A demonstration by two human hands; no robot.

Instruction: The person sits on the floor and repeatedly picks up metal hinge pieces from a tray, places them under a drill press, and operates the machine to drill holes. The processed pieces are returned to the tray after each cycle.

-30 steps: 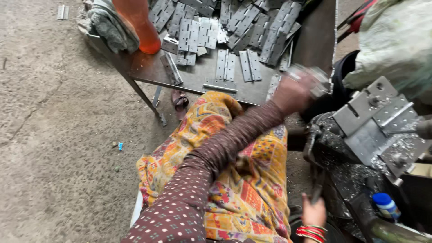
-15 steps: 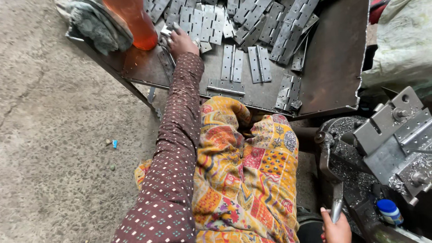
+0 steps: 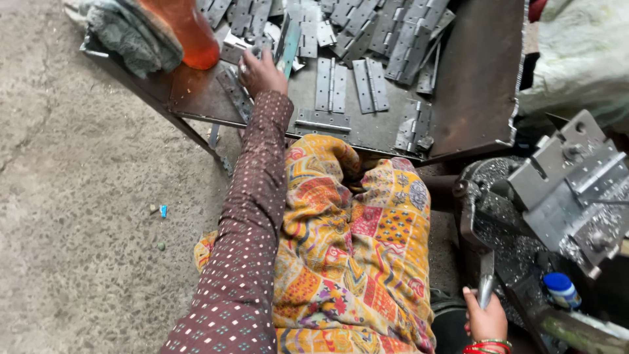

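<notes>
Soft, even daylight, dimmer at lower right around the dark machine (image 3: 557, 196). Faint sheen on the metal hinges (image 3: 367, 39) along the top; shadows weak. Mostly sharp, slightly blurred toward the upper corners.

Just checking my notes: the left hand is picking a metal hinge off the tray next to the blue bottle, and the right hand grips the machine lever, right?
Not quite. In the head view the bottle beside the tray is orange, not blue. The rest stands: the left hand holds a metal hinge, and the right hand grips the machine lever.
</notes>
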